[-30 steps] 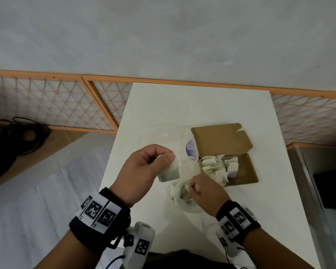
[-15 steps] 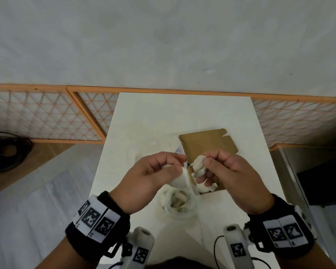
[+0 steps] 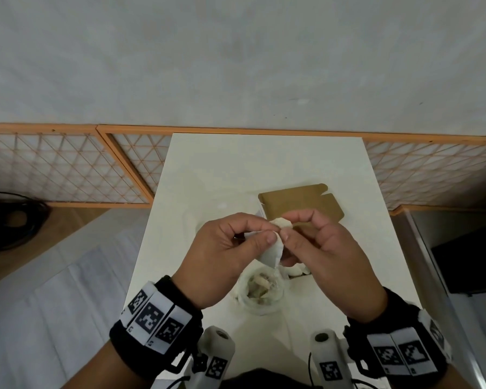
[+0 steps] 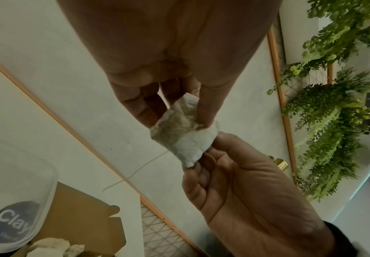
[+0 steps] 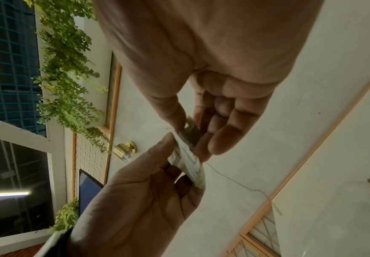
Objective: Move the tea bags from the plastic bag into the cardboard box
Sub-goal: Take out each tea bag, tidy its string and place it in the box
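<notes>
Both hands are raised above the table and meet on white tea bags (image 3: pixel 272 251). My left hand (image 3: pixel 267 234) pinches one with thumb and forefinger. My right hand (image 3: pixel 288 228) pinches a tea bag (image 3: pixel 281 222) pressed against it. In the left wrist view the tea bags (image 4: pixel 184 137) look joined between the left hand (image 4: pixel 179 118) and the right hand (image 4: pixel 206 156). Below the hands lies the clear plastic bag (image 3: pixel 260 290) with several tea bags inside. The brown cardboard box (image 3: pixel 300 206) stands open behind the hands, its tray mostly hidden.
The white table (image 3: pixel 264 164) runs back to a grey wall with an orange lattice rail (image 3: pixel 68 169). A few boxed tea bags (image 3: pixel 298 272) show under my right hand. The plastic bag's "Clay" label (image 4: pixel 12 224) is beside the box (image 4: pixel 80 217).
My right hand has come up out of the plastic bag with a tea bag and has closed in on my left hand, which kept its tea bag. The bags now touch.
</notes>
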`<state>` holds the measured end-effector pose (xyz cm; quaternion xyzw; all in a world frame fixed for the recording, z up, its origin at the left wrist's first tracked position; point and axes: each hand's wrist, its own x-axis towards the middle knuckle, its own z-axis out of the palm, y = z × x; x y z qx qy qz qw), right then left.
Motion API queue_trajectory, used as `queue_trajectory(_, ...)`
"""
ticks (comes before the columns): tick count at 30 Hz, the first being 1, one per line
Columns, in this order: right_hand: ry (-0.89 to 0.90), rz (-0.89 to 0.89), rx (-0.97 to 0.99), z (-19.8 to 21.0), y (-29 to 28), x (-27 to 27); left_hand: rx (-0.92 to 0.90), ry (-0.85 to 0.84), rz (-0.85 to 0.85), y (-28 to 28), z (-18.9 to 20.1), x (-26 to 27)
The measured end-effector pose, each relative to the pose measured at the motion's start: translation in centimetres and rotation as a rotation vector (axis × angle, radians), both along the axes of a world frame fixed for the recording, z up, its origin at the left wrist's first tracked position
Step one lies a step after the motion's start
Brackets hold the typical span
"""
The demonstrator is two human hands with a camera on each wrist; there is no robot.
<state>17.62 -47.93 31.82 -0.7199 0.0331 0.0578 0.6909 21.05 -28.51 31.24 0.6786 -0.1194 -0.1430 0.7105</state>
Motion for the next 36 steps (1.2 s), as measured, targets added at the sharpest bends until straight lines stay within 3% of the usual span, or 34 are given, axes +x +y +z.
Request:
queue_trajectory(15,-0.101,0.113,-0.250,-2.7,0.9,-0.2,-0.050,0.124,0.171,-0.3,-0.9,-0.1)
queue_trajectory(21,-0.003,0.085,-0.586,-10.1,-0.4,1.1,-0.031,0.122,0.232,0.7,-1.5,-0.1)
queue_trajectory(25,0.156,0.324,-0.826,-16.3,0.3,1.8,-0.021,0.153,0.252,1.4,-1.8,-0.5)
queue_trajectory(29,0.151,0.514,-1.142,-21.4,1.7,2.2,-0.004,0.182,0.253,1.9,-2.4,-0.7)
queue_trajectory(31,0.119,0.542,-1.283,-22.8,2.4,2.3,0.016,0.178,0.247,2.2,-2.7,-0.8)
queue_trajectory(36,0.166,0.525,-1.423,-23.4,4.2,2.6,0.065,0.156,0.226,3.0,-3.1,-0.9)
